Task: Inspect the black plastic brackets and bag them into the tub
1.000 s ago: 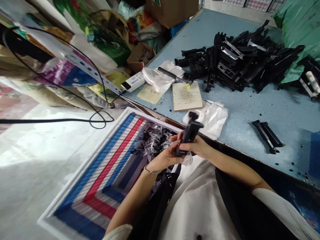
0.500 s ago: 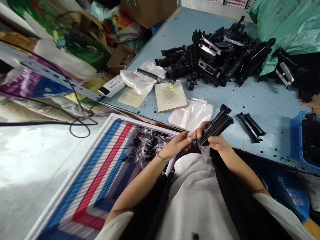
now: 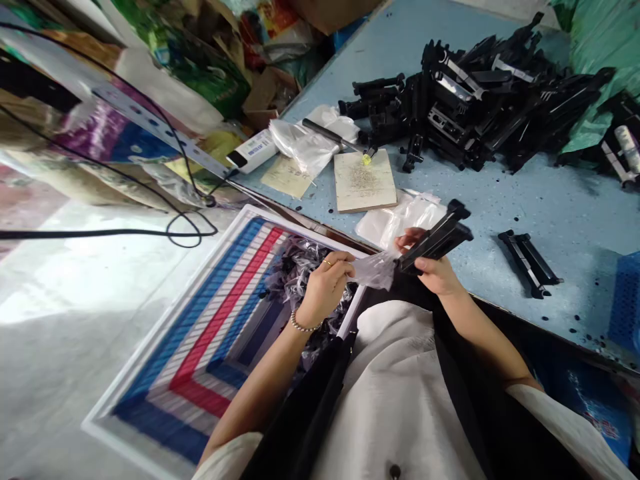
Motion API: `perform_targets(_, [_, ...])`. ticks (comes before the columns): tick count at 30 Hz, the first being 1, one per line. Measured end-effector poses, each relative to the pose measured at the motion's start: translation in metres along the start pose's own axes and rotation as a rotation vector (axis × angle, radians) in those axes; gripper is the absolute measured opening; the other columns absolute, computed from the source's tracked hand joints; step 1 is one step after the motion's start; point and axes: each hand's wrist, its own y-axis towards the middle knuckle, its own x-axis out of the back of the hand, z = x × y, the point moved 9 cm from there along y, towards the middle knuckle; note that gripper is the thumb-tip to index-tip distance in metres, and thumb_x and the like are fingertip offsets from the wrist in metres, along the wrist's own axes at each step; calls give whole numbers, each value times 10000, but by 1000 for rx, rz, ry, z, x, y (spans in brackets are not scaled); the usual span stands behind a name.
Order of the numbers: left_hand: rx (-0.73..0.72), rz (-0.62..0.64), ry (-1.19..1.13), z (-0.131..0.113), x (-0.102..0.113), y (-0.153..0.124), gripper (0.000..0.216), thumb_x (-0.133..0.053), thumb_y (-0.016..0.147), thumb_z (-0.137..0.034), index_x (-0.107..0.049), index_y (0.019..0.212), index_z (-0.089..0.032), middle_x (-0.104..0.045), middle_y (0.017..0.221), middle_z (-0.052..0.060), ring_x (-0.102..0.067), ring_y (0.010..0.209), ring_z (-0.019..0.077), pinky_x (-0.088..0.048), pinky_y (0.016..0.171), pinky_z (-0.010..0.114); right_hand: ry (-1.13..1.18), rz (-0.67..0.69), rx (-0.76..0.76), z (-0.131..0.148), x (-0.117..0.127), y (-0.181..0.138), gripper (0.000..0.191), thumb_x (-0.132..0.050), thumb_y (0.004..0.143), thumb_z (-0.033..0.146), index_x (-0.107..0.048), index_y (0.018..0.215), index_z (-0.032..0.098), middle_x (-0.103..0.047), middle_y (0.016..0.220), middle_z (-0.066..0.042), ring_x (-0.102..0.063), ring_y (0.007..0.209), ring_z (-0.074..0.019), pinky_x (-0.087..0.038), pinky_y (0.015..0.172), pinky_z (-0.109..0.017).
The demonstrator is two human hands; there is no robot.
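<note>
My right hand grips a pair of black elongated plastic parts, tilted up and away over the table edge. A clear plastic bag stretches from the lower end of these parts to my left hand. The fingers of my left hand are closed on the bag's other end. Whether the bag surrounds the parts' end or only touches it, I cannot tell. More flat clear bags lie on the table just beyond my hands. Another pair of black parts rests to the right.
A large heap of black parts covers the back of the blue table. A wooden block and a screwdriver lie left of it. Below, a striped crate holds bagged parts. A blue basket stands right.
My left hand has moved left, away from the black parts, drawing the plastic bag out taut. My right hand still holds the parts. The whole view has shifted somewhat.
</note>
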Motion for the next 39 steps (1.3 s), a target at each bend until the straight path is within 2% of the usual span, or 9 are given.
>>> perform_targets(5, [49,161,389,40,-12,-16,355,-435,931,-110,-697,1154,-199,-708,1251,100,-710,1090,217,-602,885,313,68,99,-144,-3,-14,-8,518,-799,774,363,-615,1247,256,-659,839,19,-638,753,-163,-552,756,-327])
perform_targets(10, [88,140,387,54,-24,-18,444,-482,906,-116,-608,1325,-189,-638,1389,122,-647,1252,249,-591,994,365,371,278,-655,-78,-53,-48,508,-713,841,486,-592,1225,177,-665,816,-4,-588,592,-125,-504,565,-263])
perform_targets(15, [101,-21,367,47,-6,-21,298,-446,921,-90,-628,1135,-188,-676,1286,125,-657,1214,231,-587,956,347,601,195,-1102,-146,-55,-86,431,-572,940,470,-594,1160,101,-675,806,-52,-662,672,-171,-562,584,-281])
perform_targets(18, [181,127,471,59,-14,-28,285,-404,908,-50,-651,931,-189,-711,1202,111,-723,1021,226,-601,813,320,626,160,-1093,-152,-48,-85,403,-478,998,434,-598,1174,92,-688,816,-66,-675,675,-183,-583,606,-302])
perform_targets(21, [286,263,579,78,-23,-37,359,-403,874,-24,-704,1013,-161,-721,1189,131,-749,903,256,-613,770,367,617,181,-1038,-145,-47,-81,434,-437,1022,445,-596,1225,95,-696,822,-67,-682,679,-191,-588,618,-315])
perform_targets(25, [239,206,477,82,-30,-38,584,-421,851,-25,-570,1406,-129,-629,1397,179,-701,1169,300,-605,959,430,600,197,-1094,-146,-50,-87,503,-403,1045,504,-592,1249,85,-696,808,-72,-684,654,-194,-581,590,-314])
perform_targets(30, [71,130,309,65,-37,-40,686,-443,887,-55,-392,1561,-173,-524,1534,162,-546,1408,265,-513,1140,419,589,102,-1167,-157,-40,-87,525,-338,1075,525,-595,1205,86,-712,805,-81,-686,611,-168,-588,559,-285])
perform_targets(36, [-113,169,265,36,-56,-53,731,-401,976,-95,-177,1652,-263,-456,1603,141,-506,1448,258,-565,1091,404,26,-89,-997,-164,-6,-69,324,-488,1039,420,-531,1248,177,-698,814,-37,-690,552,-184,-612,521,-332])
perform_targets(39, [-151,216,231,26,-72,-63,765,-391,976,-84,-122,1663,-285,-443,1615,138,-518,1438,258,-594,1050,383,-235,-154,-870,-162,5,-64,446,-625,960,446,-492,1357,293,-683,1004,-33,-696,639,-179,-625,530,-354])
